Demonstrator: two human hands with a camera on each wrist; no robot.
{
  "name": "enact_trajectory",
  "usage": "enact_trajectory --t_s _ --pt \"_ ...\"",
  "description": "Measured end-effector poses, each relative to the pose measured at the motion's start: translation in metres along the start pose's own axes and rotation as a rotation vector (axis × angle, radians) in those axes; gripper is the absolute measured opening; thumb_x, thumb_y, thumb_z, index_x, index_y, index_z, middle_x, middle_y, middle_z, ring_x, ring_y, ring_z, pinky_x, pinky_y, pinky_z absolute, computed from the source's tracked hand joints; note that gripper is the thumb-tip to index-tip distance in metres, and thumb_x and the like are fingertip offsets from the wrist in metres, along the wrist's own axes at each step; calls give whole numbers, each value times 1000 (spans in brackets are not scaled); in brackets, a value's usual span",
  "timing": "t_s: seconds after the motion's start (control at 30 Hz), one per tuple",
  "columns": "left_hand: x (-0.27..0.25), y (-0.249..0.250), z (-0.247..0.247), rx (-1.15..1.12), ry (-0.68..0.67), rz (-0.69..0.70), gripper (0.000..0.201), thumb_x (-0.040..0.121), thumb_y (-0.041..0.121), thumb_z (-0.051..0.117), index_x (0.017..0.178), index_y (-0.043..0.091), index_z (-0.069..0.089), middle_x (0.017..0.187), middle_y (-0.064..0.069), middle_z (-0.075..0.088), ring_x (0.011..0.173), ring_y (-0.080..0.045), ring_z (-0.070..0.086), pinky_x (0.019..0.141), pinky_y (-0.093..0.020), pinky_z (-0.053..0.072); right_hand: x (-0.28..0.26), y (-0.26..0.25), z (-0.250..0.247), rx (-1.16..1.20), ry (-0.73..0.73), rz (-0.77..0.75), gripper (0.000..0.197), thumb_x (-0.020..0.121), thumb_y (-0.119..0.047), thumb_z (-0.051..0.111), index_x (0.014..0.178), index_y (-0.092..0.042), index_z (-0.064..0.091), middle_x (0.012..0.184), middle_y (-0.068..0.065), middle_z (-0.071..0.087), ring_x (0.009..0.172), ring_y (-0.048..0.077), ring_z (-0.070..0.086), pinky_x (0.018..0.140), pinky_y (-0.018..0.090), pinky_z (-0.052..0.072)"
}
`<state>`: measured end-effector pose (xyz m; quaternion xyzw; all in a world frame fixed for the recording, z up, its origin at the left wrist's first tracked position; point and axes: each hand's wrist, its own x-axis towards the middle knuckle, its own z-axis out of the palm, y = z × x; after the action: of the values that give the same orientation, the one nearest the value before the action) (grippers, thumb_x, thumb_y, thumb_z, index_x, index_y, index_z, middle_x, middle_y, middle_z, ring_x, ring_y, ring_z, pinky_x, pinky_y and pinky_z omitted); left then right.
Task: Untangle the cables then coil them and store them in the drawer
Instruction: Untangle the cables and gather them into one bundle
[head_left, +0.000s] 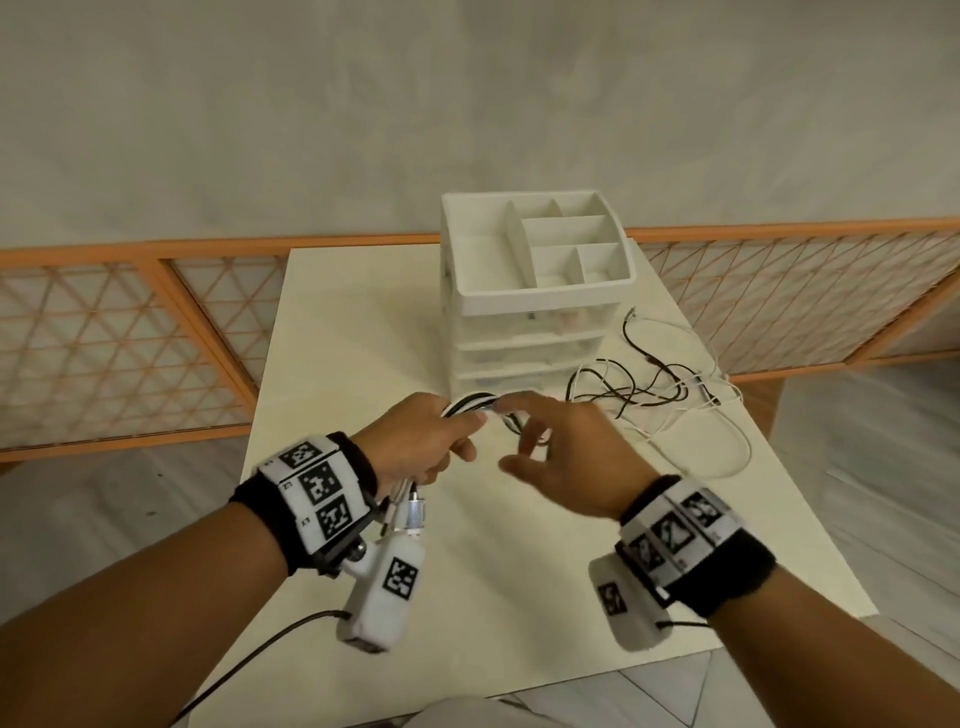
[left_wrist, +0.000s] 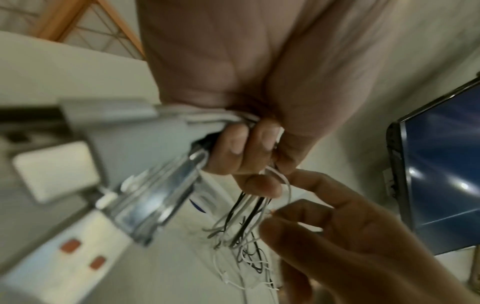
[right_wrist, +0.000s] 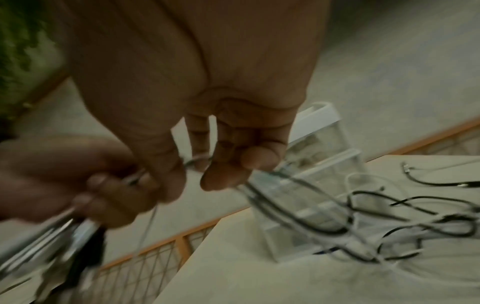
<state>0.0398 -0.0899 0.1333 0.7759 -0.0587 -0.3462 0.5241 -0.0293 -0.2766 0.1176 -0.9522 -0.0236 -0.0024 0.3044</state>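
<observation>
My left hand grips a coiled bundle of black and white cables above the table's middle. Their metal plugs hang below the palm, and the left wrist view shows those plugs close up with loose strands dropping away. My right hand is just right of the bundle, index finger laid on it. In the right wrist view its fingers curl loosely round strands that run down to the tangle. That tangle lies on the table beside the white drawer unit, whose drawers look closed.
The cream table has bare surface to the left and in front of the hands. An orange lattice railing runs behind it. A dark screen shows at the right in the left wrist view. The drawer unit's top tray has open compartments.
</observation>
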Motion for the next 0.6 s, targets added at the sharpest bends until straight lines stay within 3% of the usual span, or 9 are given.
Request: enact_trajectory --t_s 0.07,0.13,0.23,0.33,0.4,0.5,0.6 --pt "0 7 3 -33 -44 22 26 102 32 54 103 8 66 71 -5 66 40 -9 33 40 -22 27 4 -8 11 -39 26 -32 23 85 -39 71 106 -33 67 77 -10 71 71 11 63 73 33 53" --pt "-1 10 1 -19 -62 46 28 103 33 51 109 8 64 71 -5 68 40 -9 31 39 -21 27 13 -4 4 -9 108 13 12 87 -40 70 89 -28 73 65 -7 67 64 14 59 68 34 52" --pt "-1 4 -5 5 -86 56 33 105 36 47 115 6 57 72 -6 71 43 -12 29 40 -22 27 22 7 -21 21 156 135 19 88 -42 70 80 -25 76 54 -11 57 57 7 51 62 25 40" --pt "-3 -3 -6 -37 -131 43 37 105 37 45 121 3 52 71 -7 71 44 -11 28 41 -22 27 27 15 -43 59 238 217 23 89 -44 69 80 -25 76 64 -6 68 60 10 58 68 25 48" --pt "-5 -5 -6 -50 -152 49 33 105 37 45 113 5 52 71 -8 70 47 -12 29 43 -23 27 30 20 -50 97 257 255 22 89 -44 69 77 -26 75 67 -4 72 61 11 62 73 28 54" --pt "-6 -6 -5 -29 -162 66 25 105 37 44 97 14 49 69 -6 68 51 -12 31 45 -23 29 34 29 -58 150 330 326 21 88 -44 69 75 -28 75 65 -4 72 71 22 67 80 39 58" --pt "-7 -7 -4 -8 -158 87 24 106 35 43 93 16 49 66 -2 66 50 -9 39 46 -21 34 38 39 -66 209 437 409 22 89 -45 69 81 -26 76 67 -4 73 68 23 70 78 42 60"
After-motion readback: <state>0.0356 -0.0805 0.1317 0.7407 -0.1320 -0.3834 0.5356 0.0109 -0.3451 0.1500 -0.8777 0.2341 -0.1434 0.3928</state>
